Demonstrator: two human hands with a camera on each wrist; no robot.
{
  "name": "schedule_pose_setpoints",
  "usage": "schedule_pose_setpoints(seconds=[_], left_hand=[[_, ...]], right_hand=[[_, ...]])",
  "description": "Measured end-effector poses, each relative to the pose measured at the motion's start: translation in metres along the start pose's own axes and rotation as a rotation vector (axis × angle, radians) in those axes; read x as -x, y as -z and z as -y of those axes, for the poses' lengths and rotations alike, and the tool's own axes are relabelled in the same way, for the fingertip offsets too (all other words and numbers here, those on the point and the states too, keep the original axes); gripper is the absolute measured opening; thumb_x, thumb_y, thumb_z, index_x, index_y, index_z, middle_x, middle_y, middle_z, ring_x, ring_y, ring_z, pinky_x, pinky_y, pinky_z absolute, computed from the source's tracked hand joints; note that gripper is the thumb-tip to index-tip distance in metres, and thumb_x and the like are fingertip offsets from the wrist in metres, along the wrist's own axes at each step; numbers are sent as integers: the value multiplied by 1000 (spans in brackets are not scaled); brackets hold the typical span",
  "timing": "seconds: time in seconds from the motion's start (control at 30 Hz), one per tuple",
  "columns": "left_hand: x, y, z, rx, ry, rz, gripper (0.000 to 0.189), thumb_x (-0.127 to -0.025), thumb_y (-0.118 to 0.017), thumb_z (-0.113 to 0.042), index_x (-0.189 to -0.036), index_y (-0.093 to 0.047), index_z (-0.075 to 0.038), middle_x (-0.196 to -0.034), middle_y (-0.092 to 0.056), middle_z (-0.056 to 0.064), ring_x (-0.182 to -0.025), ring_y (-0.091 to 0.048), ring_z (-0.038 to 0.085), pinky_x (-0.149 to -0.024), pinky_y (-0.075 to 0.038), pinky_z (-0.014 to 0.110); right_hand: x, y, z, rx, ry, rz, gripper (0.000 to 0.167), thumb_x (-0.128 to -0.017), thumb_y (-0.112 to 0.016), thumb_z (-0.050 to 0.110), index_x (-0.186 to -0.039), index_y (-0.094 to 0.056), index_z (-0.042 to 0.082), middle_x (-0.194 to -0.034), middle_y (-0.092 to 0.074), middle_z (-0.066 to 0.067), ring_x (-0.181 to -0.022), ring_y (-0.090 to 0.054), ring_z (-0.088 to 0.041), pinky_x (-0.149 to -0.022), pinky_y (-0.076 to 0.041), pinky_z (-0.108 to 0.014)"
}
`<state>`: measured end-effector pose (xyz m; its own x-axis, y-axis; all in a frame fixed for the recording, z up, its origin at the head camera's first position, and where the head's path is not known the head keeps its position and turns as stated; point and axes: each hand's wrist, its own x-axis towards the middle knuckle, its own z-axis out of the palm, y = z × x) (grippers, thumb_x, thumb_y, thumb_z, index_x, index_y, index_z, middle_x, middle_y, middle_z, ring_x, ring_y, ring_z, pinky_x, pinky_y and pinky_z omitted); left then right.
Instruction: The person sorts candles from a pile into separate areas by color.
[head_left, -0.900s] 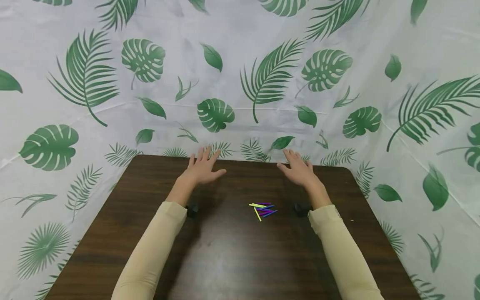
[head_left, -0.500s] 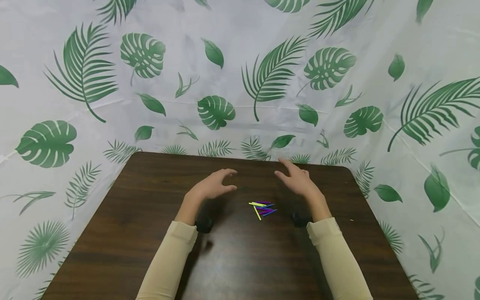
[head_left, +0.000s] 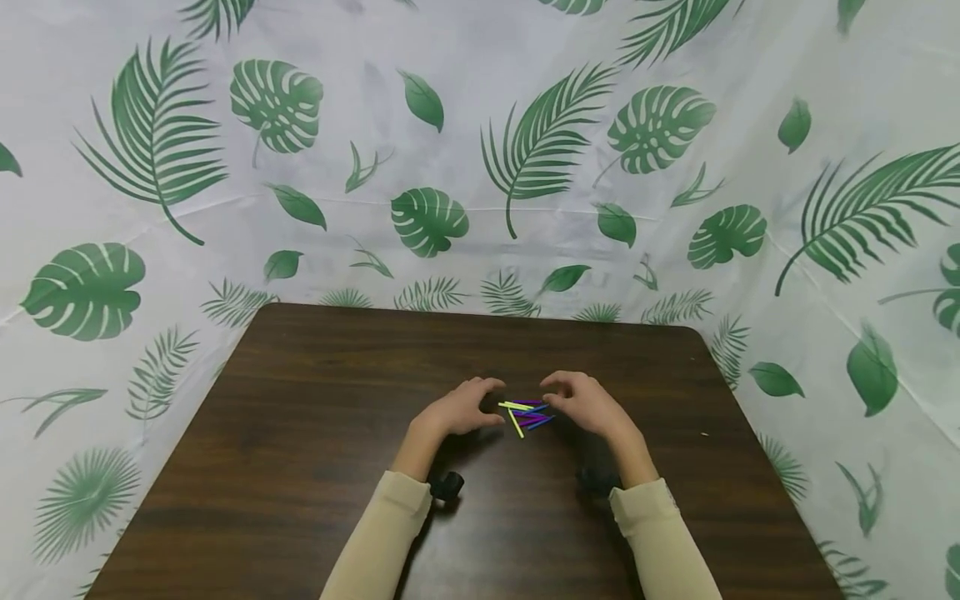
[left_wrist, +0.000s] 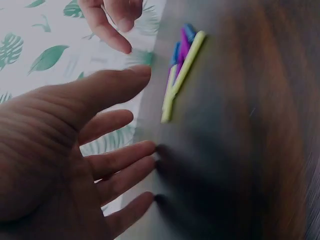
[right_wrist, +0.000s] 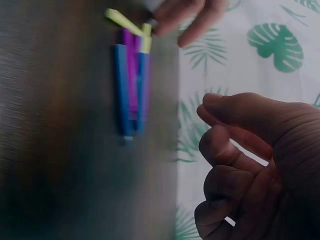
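Observation:
A small loose pile of thin coloured sticks [head_left: 527,414], yellow, purple and blue, lies on the dark wooden table between my hands. On the pile's left, my left hand [head_left: 453,410] hovers with thumb and fingers apart and holds nothing. In the left wrist view its fingertips [left_wrist: 147,147] are close to the tabletop. My right hand [head_left: 592,406] is at the pile's right end, fingers loosely bent. The right wrist view shows nothing in that hand [right_wrist: 240,165], and a space between it and the blue sticks [right_wrist: 121,90]. Some sticks overlap and partly hide others.
The brown wood-grain table [head_left: 300,433] reaches back to a white curtain [head_left: 345,242] with green leaf prints, which also runs along both sides. Black wrist devices [head_left: 447,486] sit under each wrist. A tiny pale speck [head_left: 704,433] lies on the table's right part.
Both hands have come back from the table's far edge toward the sticks, the left also moving right. Their fingers went from spread to more bent. The pile lies as before.

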<state>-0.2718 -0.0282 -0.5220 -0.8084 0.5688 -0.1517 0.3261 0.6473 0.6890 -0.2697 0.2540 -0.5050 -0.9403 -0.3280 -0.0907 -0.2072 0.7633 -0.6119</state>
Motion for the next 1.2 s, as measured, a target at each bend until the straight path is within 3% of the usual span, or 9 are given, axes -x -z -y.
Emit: schedule_pose_setpoints(seconds=[0.1, 0.33, 0.53, 0.87, 1.2], left_hand=[[-6, -12, -5, -70, -7, -31, 63, -103, -75, -35, -159, -52, -16, -160, -52, 13, -152, -46, 37, -122, -39, 61], [-11, -31, -11, -240, -15, -82, 61, -102, -77, -38, -156, -57, -20, -156, -54, 6, -144, -49, 30, -120, -41, 53], [-13, -29, -13, -269, -22, -89, 58, -102, -76, -38, -154, -59, -18, -153, -55, 4, -140, -51, 28, -116, -44, 49], [-18, -34, -11, -294, -28, -137, 52, -103, -75, -40, -150, -63, -22, -151, -55, 3, -135, -50, 26, -108, -45, 46], [-22, -40, -12, -335, -32, -129, 51, -104, -72, -40, -152, -61, -27, -155, -52, 0, -135, -49, 24, -105, -45, 43]], right_hand=[[1, -9, -7, -37, -20, 8, 24, -106, -71, 22, -127, -75, 13, -80, -62, -1, -67, -53, -16, -61, -47, -32], [-2, -25, -14, -67, -24, 16, 17, -105, -70, 20, -120, -77, 13, -78, -62, -1, -63, -53, -16, -59, -45, -31], [-7, -30, -17, -53, -79, 26, 15, -105, -72, 22, -117, -78, 15, -78, -62, -1, -65, -53, -17, -61, -44, -31], [-14, -35, -23, -68, -41, 58, 16, -108, -67, 23, -115, -77, 13, -79, -61, 0, -67, -52, -16, -63, -43, -31], [-14, -33, -28, -81, -40, 45, 8, -105, -68, 14, -109, -76, 13, -75, -57, 0, -66, -51, -16, -61, -41, -29]])
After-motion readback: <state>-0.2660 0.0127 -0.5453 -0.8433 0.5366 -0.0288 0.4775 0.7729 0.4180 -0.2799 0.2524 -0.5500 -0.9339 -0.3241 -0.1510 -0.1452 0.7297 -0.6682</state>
